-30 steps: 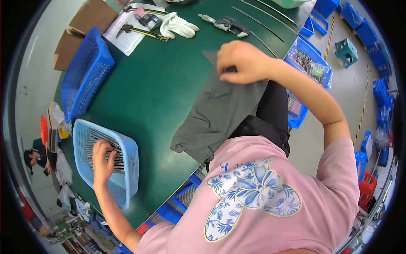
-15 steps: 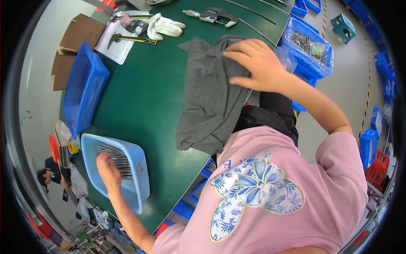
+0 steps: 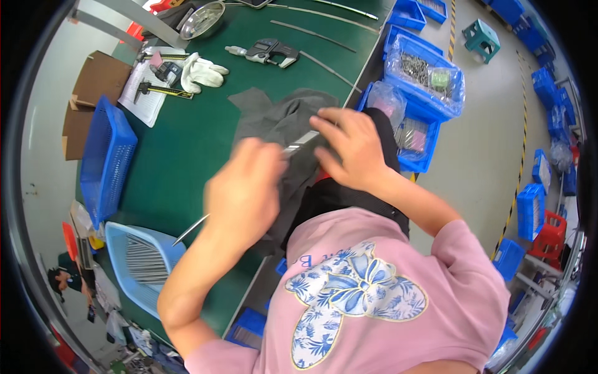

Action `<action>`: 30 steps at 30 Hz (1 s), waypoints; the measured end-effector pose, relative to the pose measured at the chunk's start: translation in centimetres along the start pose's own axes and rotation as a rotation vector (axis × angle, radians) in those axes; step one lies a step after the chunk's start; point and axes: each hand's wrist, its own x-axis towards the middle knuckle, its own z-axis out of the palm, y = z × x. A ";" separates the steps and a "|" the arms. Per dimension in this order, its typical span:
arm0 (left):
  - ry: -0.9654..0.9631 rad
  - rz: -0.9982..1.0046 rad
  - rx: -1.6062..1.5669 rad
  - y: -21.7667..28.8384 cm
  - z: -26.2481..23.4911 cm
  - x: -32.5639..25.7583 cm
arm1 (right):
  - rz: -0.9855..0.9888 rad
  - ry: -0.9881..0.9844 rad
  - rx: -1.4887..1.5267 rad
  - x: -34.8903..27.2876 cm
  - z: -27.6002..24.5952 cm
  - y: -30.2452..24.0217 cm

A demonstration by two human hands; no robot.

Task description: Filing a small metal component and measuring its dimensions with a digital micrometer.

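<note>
My left hand, blurred by motion, is closed around a thin shiny metal rod. One end of the rod sticks out behind this hand over the light blue basket's rim; the other reaches toward my right hand. That hand hovers by the rod's far end, thumb and fingers apart. Beneath both hands lies a crumpled dark grey cloth on the green table. Many similar metal rods lie side by side in the light blue basket at the lower left.
A darker blue basket leans at the left by a cardboard box. Toward the back are a white glove, a caliper, a micrometer and a metal bowl. Blue bins stand beyond the table's right edge.
My left hand has come from the light blue basket to above the cloth with a metal rod in it. My right hand has lifted off the cloth; the whole view has shifted.
</note>
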 end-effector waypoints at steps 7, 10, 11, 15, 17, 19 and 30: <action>0.047 -0.097 -0.033 -0.4 9.7 0.6 | 0.195 0.002 -0.326 5.9 0.0 7.4; 0.075 -0.061 0.042 -0.3 10.5 0.9 | 0.209 -0.078 -0.412 6.5 0.0 8.0; 0.087 -0.019 0.094 -0.1 10.5 1.0 | 0.224 -0.085 -0.482 6.5 -0.4 8.1; 0.123 -0.052 0.006 -0.3 10.8 0.7 | 0.565 -0.140 -0.126 4.1 -2.8 5.6; 0.175 -0.104 -0.090 -0.4 11.0 0.9 | 0.567 -0.069 0.132 0.7 -3.2 4.0; 0.180 -0.076 -0.109 -0.5 10.9 0.9 | 0.581 -0.029 0.275 -1.8 -3.2 1.6; 0.228 -0.017 -0.144 -0.8 11.0 0.8 | 0.559 0.024 0.440 -5.7 -0.5 -1.9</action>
